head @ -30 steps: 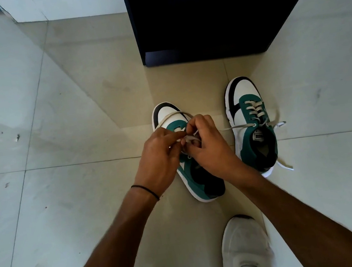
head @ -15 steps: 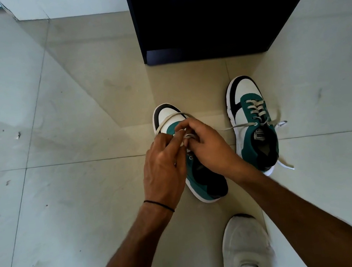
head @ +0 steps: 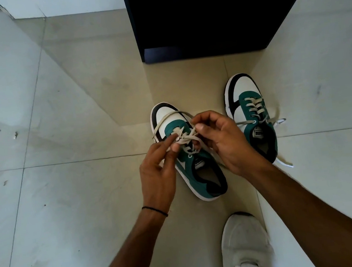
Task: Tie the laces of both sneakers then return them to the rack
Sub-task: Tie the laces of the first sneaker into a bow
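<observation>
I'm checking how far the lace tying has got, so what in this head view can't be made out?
- Knot on the left green-and-white sneaker: the left hand and right hand cover the white lace, so its state is unclear.
- Dark rack: cut off by the top edge, shelves unseen.
- Tongue label on the right green-and-white sneaker: too small to read.
- White worn shoe: cut off by the bottom edge.
</observation>
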